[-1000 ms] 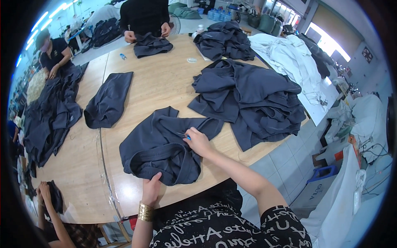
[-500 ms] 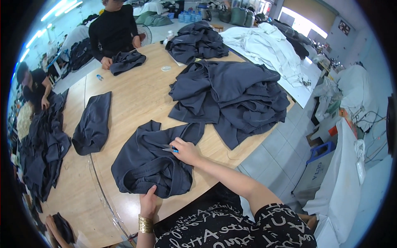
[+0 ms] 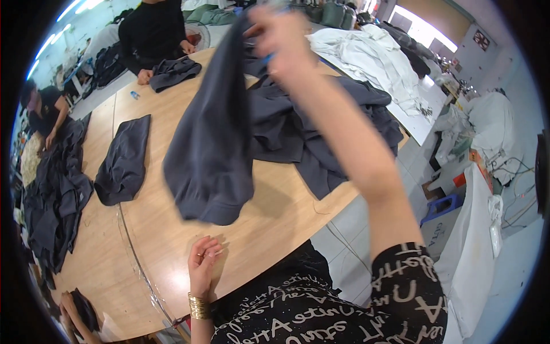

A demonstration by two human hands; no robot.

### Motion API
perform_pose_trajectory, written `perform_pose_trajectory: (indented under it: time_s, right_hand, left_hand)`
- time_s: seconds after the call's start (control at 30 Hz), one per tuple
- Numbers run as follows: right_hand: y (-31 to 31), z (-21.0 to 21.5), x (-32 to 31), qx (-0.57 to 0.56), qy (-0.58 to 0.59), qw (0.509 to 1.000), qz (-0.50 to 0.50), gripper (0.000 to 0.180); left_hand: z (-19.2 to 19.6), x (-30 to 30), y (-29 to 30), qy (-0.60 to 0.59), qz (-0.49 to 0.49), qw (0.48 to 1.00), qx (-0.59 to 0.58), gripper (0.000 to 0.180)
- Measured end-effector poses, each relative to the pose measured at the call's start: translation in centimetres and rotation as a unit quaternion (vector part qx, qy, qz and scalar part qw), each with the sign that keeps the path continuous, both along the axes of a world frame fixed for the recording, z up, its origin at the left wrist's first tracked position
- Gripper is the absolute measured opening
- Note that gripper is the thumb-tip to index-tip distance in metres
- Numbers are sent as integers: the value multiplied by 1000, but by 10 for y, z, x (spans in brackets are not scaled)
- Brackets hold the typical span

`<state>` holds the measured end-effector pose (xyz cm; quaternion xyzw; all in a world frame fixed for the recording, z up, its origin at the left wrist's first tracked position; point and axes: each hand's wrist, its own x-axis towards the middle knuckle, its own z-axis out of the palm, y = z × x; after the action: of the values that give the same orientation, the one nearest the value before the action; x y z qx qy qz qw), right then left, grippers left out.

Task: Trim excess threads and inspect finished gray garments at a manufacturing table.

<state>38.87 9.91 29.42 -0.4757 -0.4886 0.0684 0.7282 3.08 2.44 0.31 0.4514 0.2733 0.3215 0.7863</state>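
Pinching a dark garment (image 3: pixel 213 143), right fingers (image 3: pixel 267 23) blur; left fingers (image 3: pixel 211 247) curl loosely apart.

White cloth (image 3: pixel 366 64) heaped on white tabletop (image 3: pixel 413 129); fan (image 3: pixel 480 39) mounted on right wall (image 3: pixel 507 63); white sheeting (image 3: pixel 471 223) draped near blue plastic frame (image 3: pixel 451 200); tube lights (image 3: pixel 89 4) fixed overhead.

Over the table (image 3: pixel 166 241) hangs a garment (image 3: pixel 212 155), cloth pile (image 3: pixel 318 166) at right.

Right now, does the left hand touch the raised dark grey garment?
No, bare wooden tabletop shows between the left hand and the dark grey garment.
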Motion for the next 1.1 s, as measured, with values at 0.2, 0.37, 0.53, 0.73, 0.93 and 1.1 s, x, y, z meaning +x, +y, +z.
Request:
perform_pose_trajectory:
  time_s: [0.2, 0.37, 0.53, 0.73, 0.93, 1.1]
  right_hand:
    - [-131, 97, 123, 146, 162, 969, -113, 20]
    - [-260, 2, 251, -174, -245, 806, -511, 29]
    - [-268, -130, 130, -282, -203, 841, -416, 37]
    - [-199, -143, 20, -371, -184, 874, -253, 10]
    - [-143, -116, -30, -338, -214, 908, -127, 15]
    - [-91, -114, -79, -235, -88, 968, 25, 50]
  left_hand:
    - [2, -5, -4, 26, 45, 999, -3, 32]
    - [9, -9, 13, 54, -31, 997, 52, 30]
    - [20, -22, 116, 264, 109, 914, 288, 36]
    - [-8, -37, 262, 594, 352, 656, 304, 32]
    - [78, -7, 250, 342, 267, 782, 448, 29]
    - [215, -12, 186, 71, 193, 855, 476, 36]
